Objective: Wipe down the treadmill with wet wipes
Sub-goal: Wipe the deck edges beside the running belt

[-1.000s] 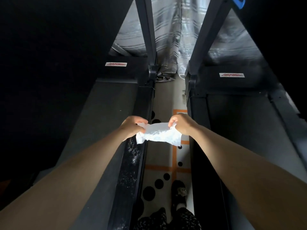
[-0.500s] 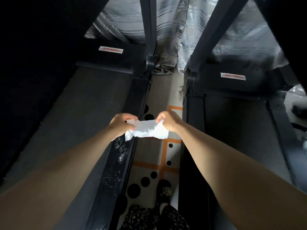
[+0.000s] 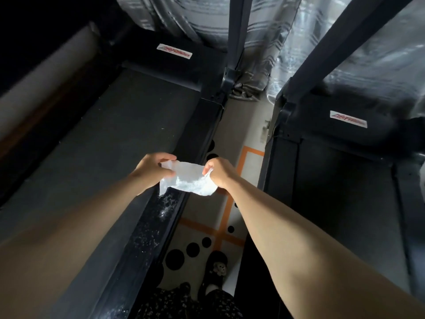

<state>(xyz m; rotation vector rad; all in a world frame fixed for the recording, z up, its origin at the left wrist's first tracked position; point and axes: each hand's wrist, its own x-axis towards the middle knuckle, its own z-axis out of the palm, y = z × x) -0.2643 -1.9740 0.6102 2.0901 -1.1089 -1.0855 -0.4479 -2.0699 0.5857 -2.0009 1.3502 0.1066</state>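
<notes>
A crumpled white wet wipe (image 3: 187, 179) is stretched between both hands above the gap between two black treadmills. My left hand (image 3: 153, 170) pinches its left end and my right hand (image 3: 218, 172) grips its right end. The left treadmill (image 3: 110, 143) has a dark belt and a glossy black side rail (image 3: 156, 217) directly under the wipe, speckled with wet droplets. The right treadmill (image 3: 340, 192) lies under my right forearm.
Between the machines runs a narrow strip of pale floor (image 3: 239, 134) with orange lines and black dots. My foot in a dark slipper (image 3: 216, 272) stands there. Two dark uprights (image 3: 236, 31) rise ahead, in front of a grey striped curtain (image 3: 202, 21).
The view has swung left and tilted, showing more of the left treadmill belt. Both hands still hold the wipe, now a little closer together and over the wet rail.
</notes>
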